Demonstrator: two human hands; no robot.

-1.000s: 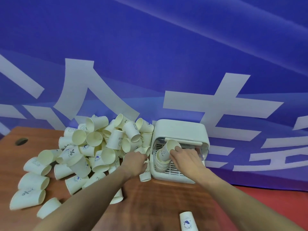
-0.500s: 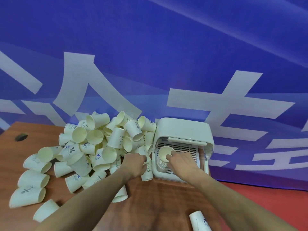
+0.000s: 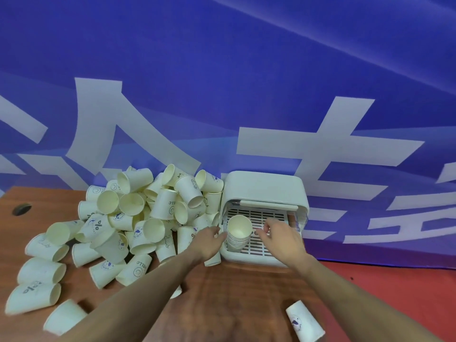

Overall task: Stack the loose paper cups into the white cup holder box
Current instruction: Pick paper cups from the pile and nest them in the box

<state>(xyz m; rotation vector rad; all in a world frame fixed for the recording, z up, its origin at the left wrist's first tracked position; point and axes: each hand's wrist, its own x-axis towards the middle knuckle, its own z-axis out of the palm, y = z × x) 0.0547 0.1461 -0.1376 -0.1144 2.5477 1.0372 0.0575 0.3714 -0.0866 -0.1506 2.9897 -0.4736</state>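
The table [image 3: 222,304] carries a big pile of loose cups [image 3: 138,218] at ten o'clock of the box [image 3: 265,191], heaped close, likely so each reach is short; the box lies open toward the person, its slatted tray holding a nested stack [image 3: 238,233] in the left corner, mouth up to take the next cup; the left hand [image 3: 208,241] at nine o'clock of the stack seems to steady a cup beneath it, though that grip is hidden; the right hand [image 3: 281,234], at three o'clock, is loosely spread and holds nothing.

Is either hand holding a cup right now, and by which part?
Right hand holds nothing, fingers relaxed beside the cup stack. Left hand reaches a cup; its grip is hidden.
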